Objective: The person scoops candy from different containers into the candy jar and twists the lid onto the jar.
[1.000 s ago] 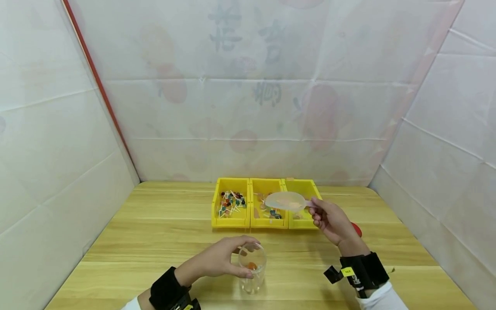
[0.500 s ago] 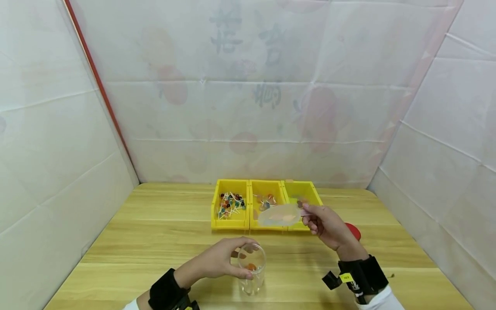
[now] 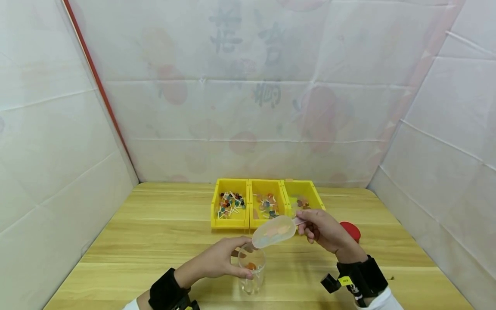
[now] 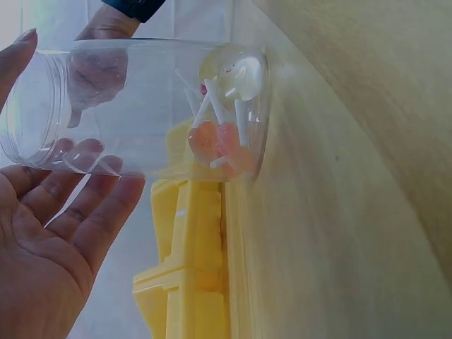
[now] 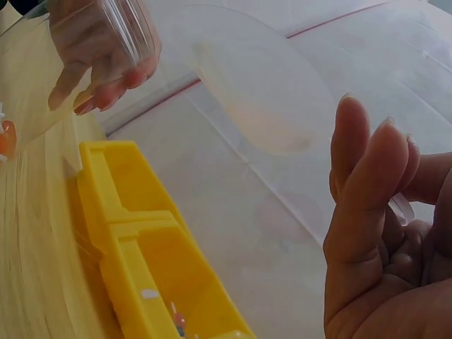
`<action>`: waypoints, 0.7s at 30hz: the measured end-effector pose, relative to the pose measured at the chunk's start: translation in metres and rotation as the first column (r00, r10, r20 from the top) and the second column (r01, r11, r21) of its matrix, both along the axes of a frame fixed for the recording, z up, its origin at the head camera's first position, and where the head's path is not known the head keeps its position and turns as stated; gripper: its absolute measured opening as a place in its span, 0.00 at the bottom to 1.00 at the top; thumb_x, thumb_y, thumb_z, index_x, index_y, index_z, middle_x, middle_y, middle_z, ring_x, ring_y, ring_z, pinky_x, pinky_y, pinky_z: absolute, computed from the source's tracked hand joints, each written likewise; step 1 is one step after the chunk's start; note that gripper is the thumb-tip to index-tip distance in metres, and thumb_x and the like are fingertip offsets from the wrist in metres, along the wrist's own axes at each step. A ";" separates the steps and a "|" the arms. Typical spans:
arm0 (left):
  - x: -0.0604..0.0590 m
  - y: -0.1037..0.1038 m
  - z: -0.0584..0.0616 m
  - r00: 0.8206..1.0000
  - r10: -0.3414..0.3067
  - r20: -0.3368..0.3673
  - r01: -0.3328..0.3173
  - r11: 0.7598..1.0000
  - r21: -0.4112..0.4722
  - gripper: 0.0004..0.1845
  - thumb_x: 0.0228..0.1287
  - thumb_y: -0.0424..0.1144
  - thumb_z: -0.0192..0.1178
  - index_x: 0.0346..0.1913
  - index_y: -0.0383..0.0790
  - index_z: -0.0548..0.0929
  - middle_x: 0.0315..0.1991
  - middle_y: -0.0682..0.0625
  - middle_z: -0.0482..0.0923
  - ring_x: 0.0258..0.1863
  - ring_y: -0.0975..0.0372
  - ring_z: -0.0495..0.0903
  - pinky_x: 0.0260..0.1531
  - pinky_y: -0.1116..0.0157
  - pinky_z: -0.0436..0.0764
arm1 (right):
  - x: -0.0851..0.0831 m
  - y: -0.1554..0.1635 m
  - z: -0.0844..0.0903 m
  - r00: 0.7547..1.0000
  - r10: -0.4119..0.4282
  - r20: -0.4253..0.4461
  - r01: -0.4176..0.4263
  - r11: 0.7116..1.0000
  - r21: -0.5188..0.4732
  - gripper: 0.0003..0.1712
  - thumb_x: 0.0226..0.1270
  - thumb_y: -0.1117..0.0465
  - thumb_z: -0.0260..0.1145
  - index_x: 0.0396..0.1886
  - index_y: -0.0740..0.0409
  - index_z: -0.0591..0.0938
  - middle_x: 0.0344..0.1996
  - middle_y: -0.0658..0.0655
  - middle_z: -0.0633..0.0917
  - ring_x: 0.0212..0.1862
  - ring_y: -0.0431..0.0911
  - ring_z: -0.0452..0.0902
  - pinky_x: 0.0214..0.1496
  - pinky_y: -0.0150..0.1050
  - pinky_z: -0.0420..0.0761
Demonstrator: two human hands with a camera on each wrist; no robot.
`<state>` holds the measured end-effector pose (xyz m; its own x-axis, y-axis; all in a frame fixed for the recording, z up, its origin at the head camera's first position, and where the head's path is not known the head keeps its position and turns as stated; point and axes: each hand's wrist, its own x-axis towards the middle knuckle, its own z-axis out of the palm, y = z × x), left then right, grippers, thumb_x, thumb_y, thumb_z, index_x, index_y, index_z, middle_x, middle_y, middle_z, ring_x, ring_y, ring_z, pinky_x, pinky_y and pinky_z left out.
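My left hand (image 3: 218, 260) holds a clear plastic jar (image 3: 252, 284) near its open rim, thumb on the near side and fingers behind. Inside, at the bottom, lie several lollipops (image 4: 224, 138), orange, pink and pale yellow with white sticks. My right hand (image 3: 325, 230) pinches the handle of a translucent scoop (image 3: 274, 232). Its bowl tilts down to the left, the tip overlapping the jar's rim in the head view. Pale orange shapes show in the bowl; what they are is unclear. Curled fingers (image 5: 367, 176) partly hide the handle in the right wrist view.
Three joined yellow bins (image 3: 231, 222) stand at the back of the wooden table (image 3: 162, 245). Lollipops (image 3: 231, 203) fill the left bin's floor; more lie in the middle one, brownish pieces in the right. A red lid (image 3: 350, 230) lies beyond my right wrist. White sheets enclose the table.
My right hand has brought the scoop from over the bins down and left to the jar's rim, its tip now lower. The left hand and jar have stayed in place.
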<state>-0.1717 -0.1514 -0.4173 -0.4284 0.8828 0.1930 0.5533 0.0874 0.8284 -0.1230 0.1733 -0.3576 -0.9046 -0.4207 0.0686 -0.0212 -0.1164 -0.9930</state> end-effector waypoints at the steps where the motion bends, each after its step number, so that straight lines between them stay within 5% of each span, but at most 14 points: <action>1: 0.000 0.000 0.000 1.000 0.000 0.003 0.000 1.000 0.003 0.32 0.62 0.48 0.68 0.67 0.49 0.71 0.56 0.53 0.77 0.54 0.63 0.76 0.53 0.61 0.79 | 0.000 0.000 0.000 1.000 0.005 0.002 -0.005 1.000 0.003 0.22 0.81 0.60 0.47 0.35 0.58 0.86 0.24 0.49 0.86 0.19 0.33 0.72 0.24 0.25 0.78; 21: 0.001 0.000 0.002 0.999 0.026 -0.020 -0.026 0.999 -0.027 0.33 0.61 0.50 0.69 0.68 0.49 0.71 0.55 0.59 0.77 0.54 0.65 0.76 0.52 0.64 0.79 | 0.012 -0.002 0.038 0.997 0.037 -0.071 -0.012 0.946 0.324 0.18 0.80 0.57 0.50 0.40 0.66 0.81 0.25 0.52 0.83 0.21 0.36 0.74 0.24 0.28 0.78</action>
<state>-0.1704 -0.1513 -0.4149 -0.4477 0.8764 0.1773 0.5664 0.1245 0.8146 -0.1110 0.1712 -0.3200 -0.8912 -0.4535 -0.0069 -0.0986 0.2085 -0.9730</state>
